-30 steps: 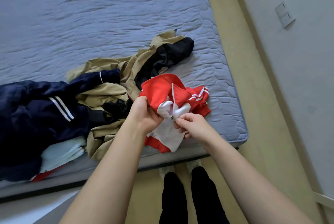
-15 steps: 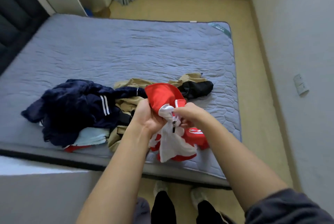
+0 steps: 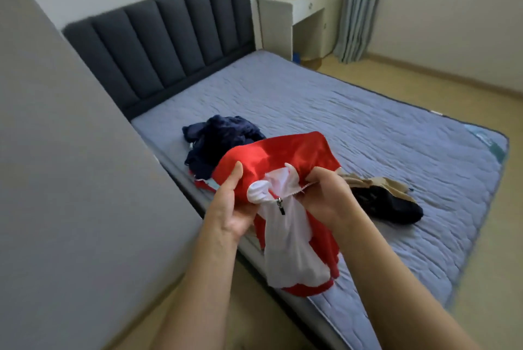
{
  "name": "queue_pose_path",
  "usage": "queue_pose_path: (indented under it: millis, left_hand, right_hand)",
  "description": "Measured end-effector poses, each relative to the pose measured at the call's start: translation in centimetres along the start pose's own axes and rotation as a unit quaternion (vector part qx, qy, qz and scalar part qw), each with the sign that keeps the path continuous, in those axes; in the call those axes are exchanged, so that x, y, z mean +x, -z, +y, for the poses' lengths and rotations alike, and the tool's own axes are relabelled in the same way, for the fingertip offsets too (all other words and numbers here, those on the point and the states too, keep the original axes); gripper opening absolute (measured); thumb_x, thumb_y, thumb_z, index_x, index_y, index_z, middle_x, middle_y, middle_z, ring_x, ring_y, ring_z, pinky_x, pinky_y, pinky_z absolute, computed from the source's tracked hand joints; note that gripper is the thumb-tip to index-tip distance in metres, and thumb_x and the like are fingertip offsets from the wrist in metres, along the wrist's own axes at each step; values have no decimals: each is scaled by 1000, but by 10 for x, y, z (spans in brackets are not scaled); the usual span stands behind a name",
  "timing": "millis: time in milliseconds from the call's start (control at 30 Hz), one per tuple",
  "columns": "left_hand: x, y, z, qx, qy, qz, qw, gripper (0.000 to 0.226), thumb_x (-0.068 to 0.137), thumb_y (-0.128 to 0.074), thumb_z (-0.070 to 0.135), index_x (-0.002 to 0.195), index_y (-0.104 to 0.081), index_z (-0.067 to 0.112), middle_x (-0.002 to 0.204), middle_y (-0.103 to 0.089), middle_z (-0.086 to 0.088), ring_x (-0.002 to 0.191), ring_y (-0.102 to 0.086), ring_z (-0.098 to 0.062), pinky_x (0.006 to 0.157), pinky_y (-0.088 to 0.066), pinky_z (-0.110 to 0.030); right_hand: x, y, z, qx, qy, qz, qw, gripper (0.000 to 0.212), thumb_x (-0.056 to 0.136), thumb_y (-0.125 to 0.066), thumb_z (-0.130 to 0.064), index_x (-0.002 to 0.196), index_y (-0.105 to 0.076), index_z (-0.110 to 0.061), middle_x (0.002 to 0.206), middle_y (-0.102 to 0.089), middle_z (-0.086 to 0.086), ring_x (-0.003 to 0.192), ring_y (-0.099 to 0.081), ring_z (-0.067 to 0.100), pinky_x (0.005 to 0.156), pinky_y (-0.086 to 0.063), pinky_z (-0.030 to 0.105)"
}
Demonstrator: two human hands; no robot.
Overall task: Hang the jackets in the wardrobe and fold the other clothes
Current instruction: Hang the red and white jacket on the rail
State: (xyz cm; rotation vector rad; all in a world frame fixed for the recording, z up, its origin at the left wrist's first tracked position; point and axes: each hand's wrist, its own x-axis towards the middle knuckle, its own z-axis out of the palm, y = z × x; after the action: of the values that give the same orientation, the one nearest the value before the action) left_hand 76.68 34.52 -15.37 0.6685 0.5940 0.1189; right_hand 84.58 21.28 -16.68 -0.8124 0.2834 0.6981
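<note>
I hold a red jacket [image 3: 285, 151] with a white lining and a metal zipper pull up over the near edge of the bed. My left hand [image 3: 230, 205] grips its red collar on the left, thumb on top. My right hand [image 3: 325, 197] pinches the zipper edge on the right. The jacket's white lining hangs down between my forearms. A navy garment [image 3: 220, 137] lies bunched on the mattress behind the jacket. To the right lies a khaki and black garment [image 3: 387, 197].
The grey quilted mattress [image 3: 368, 129] stretches away to a dark padded headboard [image 3: 169, 44]. A tall grey panel [image 3: 70, 180] stands close on my left. A white desk [image 3: 308, 18] and a curtain [image 3: 359, 4] are in the far corner. Wooden floor lies to the right.
My view has swung left and up, from the bed's foot toward the headboard. The red jacket has come up off the mattress in both hands and now hangs free.
</note>
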Motion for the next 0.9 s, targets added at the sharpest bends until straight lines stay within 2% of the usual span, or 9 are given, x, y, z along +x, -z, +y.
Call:
queue_pose_path:
  millis: [100,233,300,400,500,600,667,767,900]
  left_hand:
    - [-30,33,28,-69,-52,80,993,24,96,-49,23,94,-64,3,76,-73,-13,62,-71,-21,57,-59,-31]
    - [-81,95,57,-165,-121,151,967,21,90,-41,1,93,-61,-1,76,-71,-15,62,-69,-21,60,-57,-28]
    - [-114,125,61,-178,-137,181,958,25,78,-39,-5,92,-60,-2,75,-69,-14,61,-67,-19,57,-55,-24]
    - [-164,167,60,-181,-132,210,952,19,78,-37,-3,79,-55,3,58,-59,-8,41,-56,-13,41,-45,-16]
    - [-218,194,61,-195,-158,196,948,12,57,-43,-3,58,-47,8,50,-43,-2,32,-41,-9,34,-34,-10]
    - [-273,228,62,-216,-238,216,922,17,60,-45,2,60,-61,0,58,-58,-13,48,-59,-22,50,-54,-24]
    - [-313,254,64,-223,-278,223,907,22,69,-45,18,78,-61,5,71,-58,-12,63,-59,-23,65,-50,-29]
    - [-375,294,61,-207,-319,218,899,26,74,-51,27,78,-67,7,64,-60,-6,55,-61,-19,57,-53,-27]
    - [-454,347,47,-193,-334,249,888,38,90,-51,35,107,-67,5,95,-61,-12,85,-63,-24,77,-57,-38]
  right_hand:
    - [-4,-36,15,-28,-32,-66,997,34,81,-31,8,104,-54,-1,76,-63,12,65,-66,19,54,-54,27]
    - [-28,-87,48,-34,-87,-187,978,13,65,-55,-1,77,-59,-1,65,-62,10,59,-64,20,56,-56,29]
    - [-40,-106,73,-80,-114,-214,967,28,55,-64,-9,82,-62,-2,73,-65,11,67,-65,23,66,-58,34]
    - [-56,-129,115,-152,-153,-222,951,18,81,-43,-2,86,-60,0,71,-66,14,62,-67,24,59,-58,34]
    - [-78,-152,156,-249,-127,-252,927,29,82,-30,13,83,-54,-2,61,-61,12,53,-63,19,50,-54,27]
    - [-104,-165,203,-306,-161,-286,894,33,82,-27,19,81,-51,-3,69,-56,14,53,-58,17,48,-53,26]
    - [-125,-170,234,-332,-209,-281,876,30,85,-30,15,80,-53,-4,71,-57,14,55,-57,17,50,-55,27]
    - [-162,-172,290,-420,-255,-254,833,24,87,-36,3,70,-50,-7,61,-52,9,49,-55,15,46,-51,22]
    - [-224,-181,377,-485,-279,-270,783,27,92,-37,-15,69,-51,-11,49,-56,3,37,-56,13,39,-46,18]
